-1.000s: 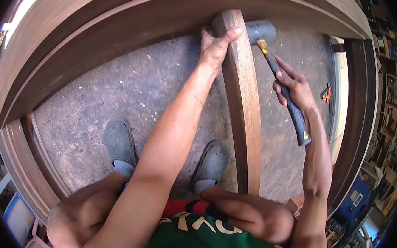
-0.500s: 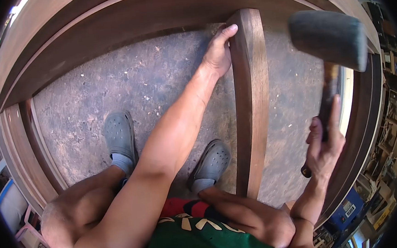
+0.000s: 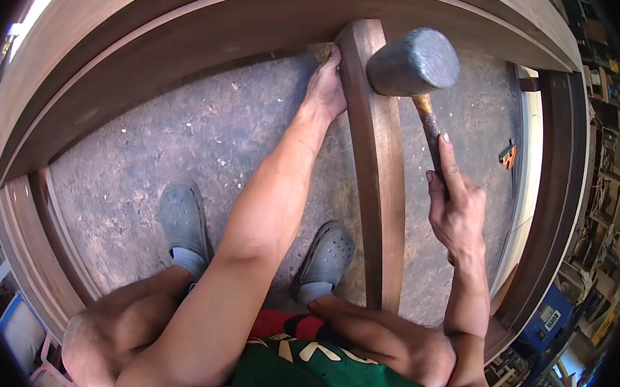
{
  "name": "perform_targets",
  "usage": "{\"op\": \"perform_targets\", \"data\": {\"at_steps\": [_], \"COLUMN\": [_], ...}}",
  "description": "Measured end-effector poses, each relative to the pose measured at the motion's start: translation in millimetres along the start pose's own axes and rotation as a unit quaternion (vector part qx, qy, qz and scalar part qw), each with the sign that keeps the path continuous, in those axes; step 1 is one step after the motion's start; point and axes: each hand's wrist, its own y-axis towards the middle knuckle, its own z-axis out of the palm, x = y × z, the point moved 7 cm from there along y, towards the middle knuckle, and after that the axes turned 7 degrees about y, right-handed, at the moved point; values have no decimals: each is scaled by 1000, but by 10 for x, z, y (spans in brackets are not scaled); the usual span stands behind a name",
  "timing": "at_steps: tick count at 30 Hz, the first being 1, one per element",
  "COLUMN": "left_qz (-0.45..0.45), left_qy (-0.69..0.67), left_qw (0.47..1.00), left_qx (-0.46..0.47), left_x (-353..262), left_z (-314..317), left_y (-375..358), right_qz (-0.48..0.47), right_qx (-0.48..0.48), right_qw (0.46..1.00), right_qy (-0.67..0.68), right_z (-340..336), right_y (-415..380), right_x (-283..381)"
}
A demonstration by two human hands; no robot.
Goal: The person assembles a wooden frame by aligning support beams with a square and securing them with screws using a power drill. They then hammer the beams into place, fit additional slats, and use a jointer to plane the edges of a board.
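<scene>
A brown wooden crossbar (image 3: 376, 167) runs from the frame's far side down toward my lap. My left hand (image 3: 326, 88) is wrapped round its left side near the far end, thumb up and the other fingers hidden. My right hand (image 3: 457, 208) grips the dark handle of a mallet (image 3: 412, 64), index finger stretched along the handle. The mallet's thick grey-black head is at the right side of the crossbar near its far end; whether they touch I cannot tell.
The large wooden frame (image 3: 191, 29) curves around the floor (image 3: 134, 148). My feet in grey clogs (image 3: 182, 217) stand inside it. A small orange and black object (image 3: 508, 155) lies at the right. Outside are a blue box (image 3: 545, 317) and cluttered wood pieces.
The mallet has swung left from the right side to the crossbar, with my right hand moving along. The small orange object has come into sight. The view has shifted slightly.
</scene>
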Motion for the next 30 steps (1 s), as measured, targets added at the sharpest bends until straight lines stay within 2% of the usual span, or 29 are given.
{"op": "perform_targets", "data": {"at_steps": [3,4,5,7,9,11,13,15,19,20,21,23,25,26,30], "left_qz": [-25,-16,-4,-9,-17,-9,10,-4,-21,-22,-9,7,-25,-21,-23], "left_qy": [-3,-10,-18,-19,-22,-19,-19,-18,-25,-25,-30,-32,-11,8,-11], "left_qw": [1000,1000,1000,999,999,999,999,999,999,999,999,999,1000,999,1000], "left_qx": [-7,0,6,-34,-25,-29,-27,-29,-3,0,2,11,-6,-26,-6], "left_x": [106,82,24,22,24,25,29,64,56,82,82,-14,99,46,99], "left_z": [-74,-60,-42,-56,-31,-14,-48,-66,-61,-84,-94,-92,-183,-62,-139], "left_y": [-46,-12,10,-38,-32,-32,3,-57,-30,-27,-8,92,39,-40,16], "right_qz": [16,-28,-10,-42,-3,18,-3,37,3,2,51,-24,47,-4,-2], "right_qx": [-12,-50,-61,-105,-53,11,-18,-14,-57,-30,42,-20,-12,-62,-67], "right_qw": [1000,998,998,994,998,999,1000,999,997,998,998,997,997,997,997], "right_qy": [-11,5,6,9,21,-31,-9,9,54,53,-5,65,67,49,43], "right_z": [-170,-256,-315,-369,-193,5,-112,-242,-186,-56,16,-99,-196,-239,-93], "right_y": [47,60,42,40,5,69,68,32,-55,-32,-3,47,-17,-50,-119], "right_x": [72,140,151,211,86,41,22,42,23,7,2,57,24,47,-19]}}
